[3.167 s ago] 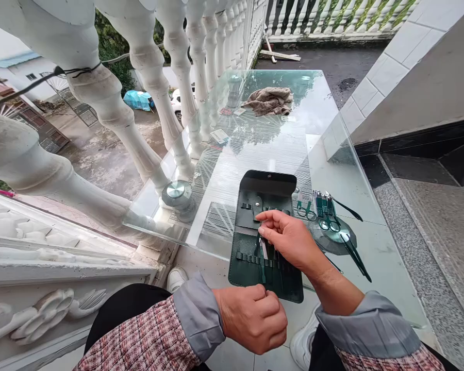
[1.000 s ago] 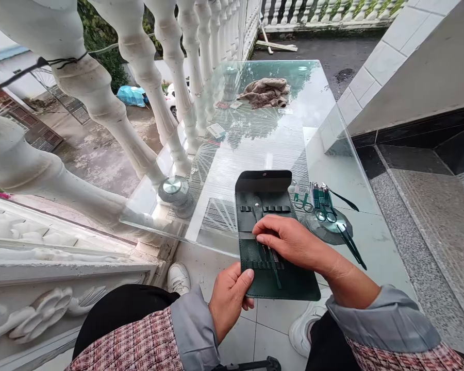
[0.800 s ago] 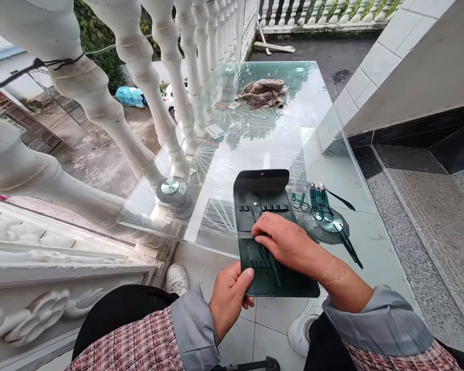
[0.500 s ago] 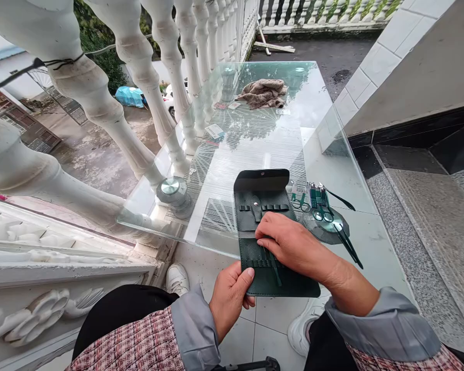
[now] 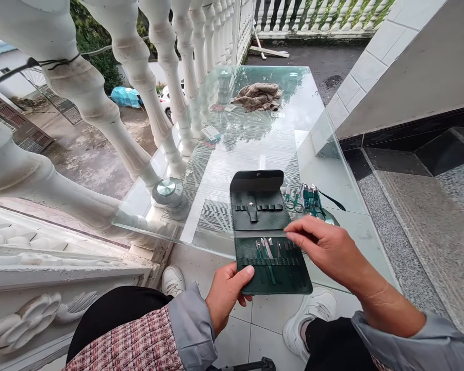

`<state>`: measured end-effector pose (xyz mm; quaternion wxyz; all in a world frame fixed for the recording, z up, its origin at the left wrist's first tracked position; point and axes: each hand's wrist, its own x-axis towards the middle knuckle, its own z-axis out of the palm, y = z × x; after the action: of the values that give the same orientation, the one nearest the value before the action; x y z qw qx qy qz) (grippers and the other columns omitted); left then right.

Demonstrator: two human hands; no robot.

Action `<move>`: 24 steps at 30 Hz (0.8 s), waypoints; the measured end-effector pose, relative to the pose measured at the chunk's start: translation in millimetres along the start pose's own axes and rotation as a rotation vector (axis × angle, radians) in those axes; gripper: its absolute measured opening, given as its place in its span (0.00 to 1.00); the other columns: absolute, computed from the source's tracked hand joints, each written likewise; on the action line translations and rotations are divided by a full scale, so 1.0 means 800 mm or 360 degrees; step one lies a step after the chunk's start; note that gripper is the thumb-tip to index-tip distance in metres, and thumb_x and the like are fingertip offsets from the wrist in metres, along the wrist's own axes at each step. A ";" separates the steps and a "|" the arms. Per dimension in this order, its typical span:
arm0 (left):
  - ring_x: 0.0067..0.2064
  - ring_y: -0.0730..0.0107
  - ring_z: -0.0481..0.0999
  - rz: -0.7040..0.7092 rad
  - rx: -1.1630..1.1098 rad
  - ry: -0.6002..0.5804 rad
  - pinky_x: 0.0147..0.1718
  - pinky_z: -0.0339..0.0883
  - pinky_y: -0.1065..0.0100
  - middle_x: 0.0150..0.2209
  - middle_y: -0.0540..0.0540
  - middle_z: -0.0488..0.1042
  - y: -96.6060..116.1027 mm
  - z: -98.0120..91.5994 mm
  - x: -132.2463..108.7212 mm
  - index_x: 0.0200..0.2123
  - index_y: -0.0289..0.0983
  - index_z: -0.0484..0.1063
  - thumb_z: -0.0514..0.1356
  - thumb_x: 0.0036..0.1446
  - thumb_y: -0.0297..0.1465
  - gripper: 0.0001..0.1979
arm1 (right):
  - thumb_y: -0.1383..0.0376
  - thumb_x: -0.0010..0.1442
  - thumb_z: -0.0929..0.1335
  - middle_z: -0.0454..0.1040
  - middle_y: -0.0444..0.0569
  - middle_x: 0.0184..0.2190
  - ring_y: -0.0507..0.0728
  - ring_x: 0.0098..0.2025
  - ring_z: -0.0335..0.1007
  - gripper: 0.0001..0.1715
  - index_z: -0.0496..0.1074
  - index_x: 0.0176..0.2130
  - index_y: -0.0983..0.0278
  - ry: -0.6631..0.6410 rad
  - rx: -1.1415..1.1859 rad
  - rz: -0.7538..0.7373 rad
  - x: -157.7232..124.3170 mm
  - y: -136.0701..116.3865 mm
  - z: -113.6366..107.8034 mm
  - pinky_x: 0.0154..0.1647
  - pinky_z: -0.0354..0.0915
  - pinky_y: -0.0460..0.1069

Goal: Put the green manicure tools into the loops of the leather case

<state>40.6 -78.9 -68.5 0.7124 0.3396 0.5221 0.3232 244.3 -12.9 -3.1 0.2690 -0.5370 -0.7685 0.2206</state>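
Note:
My left hand (image 5: 229, 288) grips the lower left corner of an open dark green manicure case (image 5: 270, 283), thumb on top. Several slim metal tools (image 5: 268, 248) stand in the elastic loops of its lower panel. The upper panel has a snap strap (image 5: 252, 208) and bare loops, and its flap (image 5: 257, 180) is folded up. My right hand (image 5: 325, 247) hovers just right of the case, fingers curled and thumb near the index finger, with nothing visible between them. Beyond it on the glass lie green-handled scissors (image 5: 294, 202) and several nail clippers (image 5: 311, 198), partly hidden by this hand.
The glass table (image 5: 251, 149) carries a crumpled brown cloth (image 5: 258, 97) and a small box (image 5: 211, 134). White balusters (image 5: 135, 67) line the left side. Stone steps (image 5: 417, 206) rise on the right.
My right hand has lifted off the case's lower panel and moved right, uncovering the tools in the loops. My left hand keeps its hold. The view has shifted slightly.

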 end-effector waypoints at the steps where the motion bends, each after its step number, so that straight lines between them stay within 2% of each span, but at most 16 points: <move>1: 0.22 0.75 0.66 -0.0013 -0.0013 -0.0002 0.18 0.57 0.74 0.21 0.50 0.64 0.000 0.001 0.001 0.25 0.33 0.64 0.59 0.46 0.48 0.21 | 0.66 0.58 0.64 0.72 0.44 0.28 0.52 0.30 0.67 0.06 0.70 0.30 0.61 -0.0089 0.0005 -0.0015 -0.007 0.001 0.001 0.31 0.63 0.47; 4: 0.22 0.74 0.66 -0.0038 -0.0040 0.0005 0.19 0.57 0.73 0.22 0.49 0.65 0.001 0.006 0.004 0.25 0.32 0.65 0.61 0.43 0.46 0.21 | 0.67 0.60 0.63 0.71 0.45 0.27 0.52 0.30 0.66 0.08 0.70 0.30 0.61 -0.0315 -0.0006 -0.0177 -0.030 -0.001 0.014 0.32 0.63 0.47; 7: 0.22 0.74 0.65 -0.0051 -0.0021 0.0036 0.20 0.58 0.73 0.20 0.49 0.64 0.004 0.011 0.005 0.24 0.32 0.66 0.62 0.41 0.45 0.20 | 0.68 0.60 0.62 0.71 0.46 0.28 0.53 0.32 0.67 0.08 0.71 0.34 0.61 -0.0342 -0.0066 -0.0301 -0.048 -0.004 0.027 0.32 0.63 0.48; 9: 0.21 0.75 0.65 -0.0060 -0.0002 0.0062 0.20 0.57 0.73 0.20 0.50 0.64 0.006 0.015 0.005 0.23 0.32 0.66 0.62 0.41 0.45 0.19 | 0.68 0.60 0.62 0.72 0.47 0.30 0.54 0.33 0.67 0.09 0.71 0.38 0.61 -0.0286 -0.0081 -0.0279 -0.055 -0.002 0.022 0.34 0.63 0.49; 11: 0.21 0.75 0.64 -0.0048 -0.0002 0.0065 0.20 0.57 0.73 0.19 0.51 0.64 0.008 0.018 0.006 0.23 0.33 0.66 0.62 0.41 0.44 0.18 | 0.66 0.60 0.62 0.73 0.47 0.32 0.54 0.35 0.69 0.09 0.71 0.39 0.61 -0.0108 -0.0106 -0.0127 -0.058 0.006 0.006 0.36 0.64 0.49; 14: 0.21 0.75 0.63 -0.0013 0.0001 0.0059 0.20 0.57 0.73 0.19 0.51 0.64 0.008 0.023 0.006 0.23 0.33 0.66 0.61 0.43 0.43 0.17 | 0.62 0.59 0.63 0.74 0.46 0.31 0.55 0.33 0.69 0.08 0.71 0.34 0.61 0.0302 -0.0215 0.0282 -0.058 0.026 -0.027 0.36 0.63 0.49; 16: 0.21 0.76 0.63 0.0016 0.0009 0.0078 0.20 0.57 0.73 0.19 0.51 0.64 0.007 0.025 0.005 0.22 0.33 0.65 0.61 0.44 0.43 0.17 | 0.61 0.57 0.65 0.73 0.44 0.27 0.54 0.29 0.68 0.07 0.70 0.30 0.61 0.0377 -0.0298 0.0479 -0.057 0.038 -0.038 0.32 0.62 0.49; 20: 0.21 0.75 0.63 0.0047 0.0042 0.0127 0.21 0.58 0.73 0.17 0.51 0.64 0.004 0.027 0.004 0.21 0.34 0.65 0.61 0.45 0.43 0.17 | 0.63 0.57 0.64 0.72 0.44 0.29 0.54 0.31 0.67 0.05 0.69 0.31 0.61 0.0136 -0.0435 0.0461 -0.047 0.044 -0.023 0.32 0.60 0.48; 24: 0.21 0.75 0.62 0.0051 0.0076 0.0117 0.20 0.57 0.73 0.17 0.51 0.64 0.003 0.023 0.004 0.21 0.34 0.64 0.61 0.45 0.44 0.18 | 0.65 0.59 0.63 0.71 0.50 0.32 0.58 0.36 0.66 0.06 0.68 0.33 0.64 0.0017 -0.0928 0.0438 -0.026 0.032 0.004 0.32 0.57 0.49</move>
<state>59.3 -77.5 -64.4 0.6791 0.3530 0.5500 0.3343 266.0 -24.7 -25.0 0.0754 -0.6914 -0.7182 0.0225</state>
